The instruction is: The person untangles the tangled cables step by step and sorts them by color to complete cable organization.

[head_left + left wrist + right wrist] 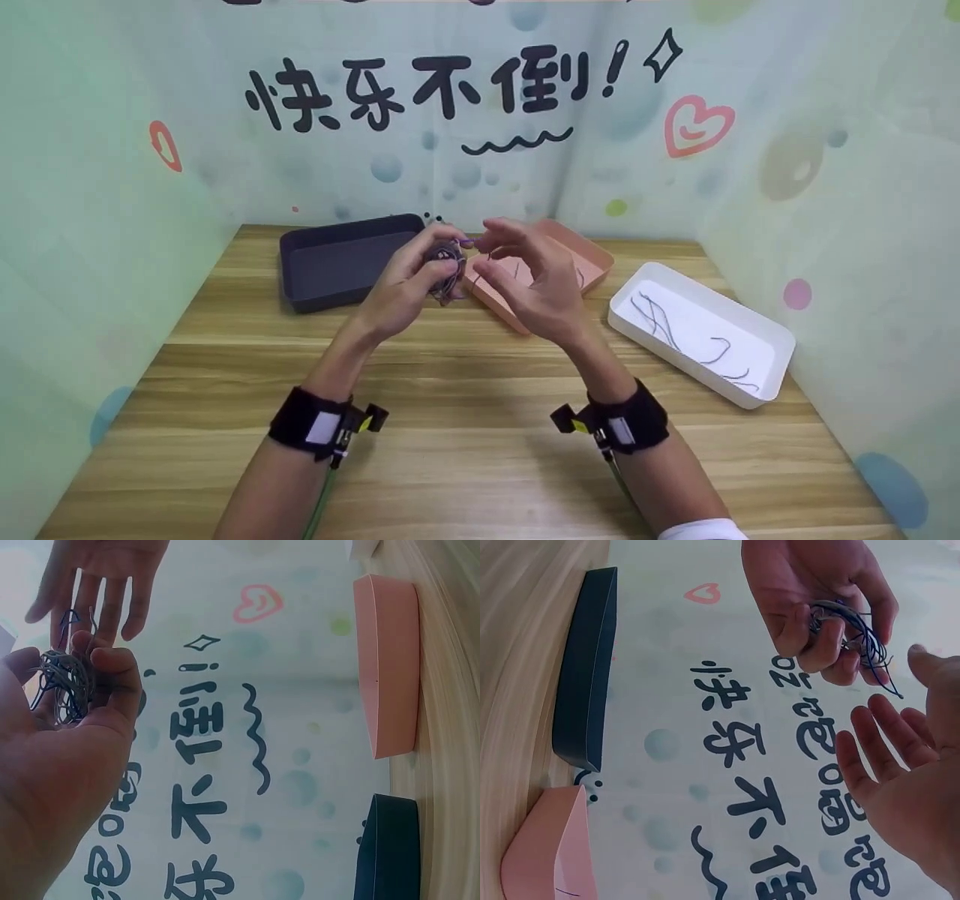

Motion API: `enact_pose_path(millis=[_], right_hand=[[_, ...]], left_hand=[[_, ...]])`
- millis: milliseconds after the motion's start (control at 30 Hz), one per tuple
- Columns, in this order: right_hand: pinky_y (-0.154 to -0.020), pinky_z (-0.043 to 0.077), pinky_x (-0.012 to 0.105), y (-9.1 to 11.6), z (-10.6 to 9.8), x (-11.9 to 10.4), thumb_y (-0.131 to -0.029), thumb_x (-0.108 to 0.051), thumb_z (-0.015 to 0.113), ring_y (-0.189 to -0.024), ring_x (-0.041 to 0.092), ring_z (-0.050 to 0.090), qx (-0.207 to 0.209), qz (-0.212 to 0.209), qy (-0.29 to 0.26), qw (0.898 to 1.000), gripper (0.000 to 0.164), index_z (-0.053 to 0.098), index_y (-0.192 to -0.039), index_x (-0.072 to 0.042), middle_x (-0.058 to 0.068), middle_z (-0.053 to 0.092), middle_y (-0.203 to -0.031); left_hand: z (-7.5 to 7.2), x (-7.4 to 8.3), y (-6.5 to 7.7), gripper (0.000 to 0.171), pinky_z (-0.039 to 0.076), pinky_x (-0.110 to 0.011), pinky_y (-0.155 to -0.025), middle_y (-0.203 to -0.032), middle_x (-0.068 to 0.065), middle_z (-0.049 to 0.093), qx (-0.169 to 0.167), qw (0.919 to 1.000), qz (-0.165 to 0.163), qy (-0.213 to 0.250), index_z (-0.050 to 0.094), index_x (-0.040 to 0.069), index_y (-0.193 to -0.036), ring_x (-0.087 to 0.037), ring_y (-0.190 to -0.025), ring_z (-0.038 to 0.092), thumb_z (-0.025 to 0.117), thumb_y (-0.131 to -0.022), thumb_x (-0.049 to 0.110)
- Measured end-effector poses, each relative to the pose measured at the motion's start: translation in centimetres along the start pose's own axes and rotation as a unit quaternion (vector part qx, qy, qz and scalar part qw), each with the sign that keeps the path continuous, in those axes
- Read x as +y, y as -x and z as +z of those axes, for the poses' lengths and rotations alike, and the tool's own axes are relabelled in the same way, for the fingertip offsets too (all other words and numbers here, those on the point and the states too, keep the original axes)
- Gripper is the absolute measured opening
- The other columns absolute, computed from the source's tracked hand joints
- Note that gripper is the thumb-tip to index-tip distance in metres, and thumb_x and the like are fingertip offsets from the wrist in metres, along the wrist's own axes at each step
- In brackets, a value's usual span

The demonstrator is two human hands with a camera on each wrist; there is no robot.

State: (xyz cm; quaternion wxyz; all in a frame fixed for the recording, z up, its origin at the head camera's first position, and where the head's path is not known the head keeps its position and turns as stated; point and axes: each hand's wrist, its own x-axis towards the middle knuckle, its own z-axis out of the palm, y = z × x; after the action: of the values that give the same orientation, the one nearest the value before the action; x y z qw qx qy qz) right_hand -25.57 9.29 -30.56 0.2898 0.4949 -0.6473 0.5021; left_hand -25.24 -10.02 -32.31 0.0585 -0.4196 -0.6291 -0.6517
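Observation:
A tangled bundle of thin wires (444, 274), grey and dark blue with a purplish strand, is gripped in my left hand (395, 292). The fingers curl round the bundle (855, 634), and several loose wire ends stick out past them. Facing it from close by is my right hand (541, 289), thumb and fingers spread apart. In the right wrist view this hand (907, 787) holds nothing, and one wire end points toward its fingers. Both hands are raised above the table, in front of the pink tray (594, 259), which they partly hide.
A dark tray (337, 266) stands at the back left. Several dark wires (656, 322) lie in the white tray (701, 311) on the right. A few thin wires lie in the pink tray. Printed fabric (420, 180) encloses the wooden table (465, 420) at the back and sides.

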Motion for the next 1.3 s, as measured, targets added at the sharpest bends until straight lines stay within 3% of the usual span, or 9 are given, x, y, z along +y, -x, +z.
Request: enact_pose_path(millis=[200, 467, 633, 733, 833, 967, 1133, 1300], right_hand=[[-0.066, 0.050, 0.038, 0.3, 0.0, 0.2, -0.081, 0.007, 0.061, -0.075, 0.026, 0.061, 0.024, 0.043, -0.017, 0.999, 0.016, 0.061, -0.097, 0.007, 0.013, 0.063, -0.086], [-0.062, 0.051, 0.040, 0.6, -0.7, 0.2, -0.084, 0.004, 0.057, -0.068, 0.034, 0.057, 0.018, 0.104, -0.056, 0.993, 0.010, 0.060, -0.093, 0.006, 0.018, 0.059, -0.080], [-0.054, 0.050, 0.036, 0.6, -1.1, 0.1, -0.087, 0.003, 0.054, -0.062, 0.032, 0.053, -0.015, 0.119, -0.063, 0.991, 0.009, 0.057, -0.095, 0.006, 0.017, 0.054, -0.084], [-0.048, 0.047, 0.031, 0.6, -1.4, -0.1, -0.086, 0.003, 0.055, -0.061, 0.028, 0.051, -0.032, 0.110, -0.037, 0.993, 0.008, 0.057, -0.094, 0.004, 0.016, 0.053, -0.085], [-0.046, 0.044, 0.027, 0.6, -1.6, -0.1, -0.085, 0.004, 0.056, -0.060, 0.027, 0.050, -0.045, 0.089, -0.013, 0.995, 0.007, 0.057, -0.091, 0.003, 0.014, 0.053, -0.084], [-0.049, 0.042, 0.024, 0.6, -2.0, 0.3, -0.082, 0.004, 0.061, -0.063, 0.020, 0.049, -0.055, 0.028, 0.060, 0.996, 0.008, 0.060, -0.088, -0.001, 0.007, 0.056, -0.081], [-0.057, 0.039, 0.021, 0.7, -2.7, 1.3, -0.082, -0.001, 0.063, -0.071, 0.009, 0.048, -0.054, -0.035, 0.178, 0.982, 0.009, 0.062, -0.086, -0.009, -0.003, 0.056, -0.083], [-0.063, 0.041, 0.018, 0.8, -3.6, 1.7, -0.084, -0.002, 0.060, -0.078, 0.007, 0.049, -0.063, -0.051, 0.218, 0.973, 0.007, 0.062, -0.087, -0.008, -0.003, 0.054, -0.087]], left_hand=[[0.1, 0.1, 0.0, 0.024, 0.047, -0.046, -0.053, -0.088, -0.027, 0.050, -0.019, 0.9998, 0.004, 0.008, 0.044, -0.003, -0.116, -0.042, -0.067, 0.052, 0.042, -0.093, 0.002], [-0.3, -0.4, 0.0, 0.023, 0.048, -0.052, -0.059, -0.088, -0.028, 0.051, -0.025, 0.9987, -0.025, 0.036, 0.047, 0.000, -0.116, -0.045, -0.066, 0.054, 0.046, -0.093, 0.003], [-0.5, -0.3, 0.0, 0.020, 0.045, -0.045, -0.051, -0.087, -0.021, 0.056, -0.031, 0.9993, -0.022, 0.000, 0.048, -0.002, -0.112, -0.040, -0.062, 0.049, 0.047, -0.093, 0.004], [-0.7, -0.2, 0.1, 0.020, 0.042, -0.038, -0.048, -0.089, -0.018, 0.057, -0.036, 0.9991, -0.021, -0.012, 0.050, -0.003, -0.110, -0.038, -0.061, 0.047, 0.049, -0.092, 0.004], [-1.0, -0.2, 0.2, 0.020, 0.041, -0.034, -0.048, -0.080, -0.019, 0.055, -0.042, 0.9986, -0.028, -0.019, 0.052, 0.000, -0.109, -0.037, -0.060, 0.046, 0.052, -0.090, 0.005], [-1.4, -0.1, 0.4, 0.021, 0.040, -0.034, -0.048, -0.073, -0.017, 0.051, -0.050, 0.9969, -0.043, -0.043, 0.054, 0.004, -0.109, -0.034, -0.058, 0.045, 0.056, -0.088, 0.007], [-1.7, 0.0, 0.6, 0.022, 0.040, -0.033, -0.048, -0.071, -0.014, 0.050, -0.053, 0.9950, -0.054, -0.064, 0.055, 0.004, -0.108, -0.032, -0.057, 0.045, 0.058, -0.088, 0.012], [-1.8, 0.1, 0.6, 0.020, 0.041, -0.037, -0.048, -0.078, -0.021, 0.050, -0.056, 0.9961, -0.061, -0.029, 0.054, 0.003, -0.109, -0.037, -0.062, 0.044, 0.049, -0.093, 0.014]])
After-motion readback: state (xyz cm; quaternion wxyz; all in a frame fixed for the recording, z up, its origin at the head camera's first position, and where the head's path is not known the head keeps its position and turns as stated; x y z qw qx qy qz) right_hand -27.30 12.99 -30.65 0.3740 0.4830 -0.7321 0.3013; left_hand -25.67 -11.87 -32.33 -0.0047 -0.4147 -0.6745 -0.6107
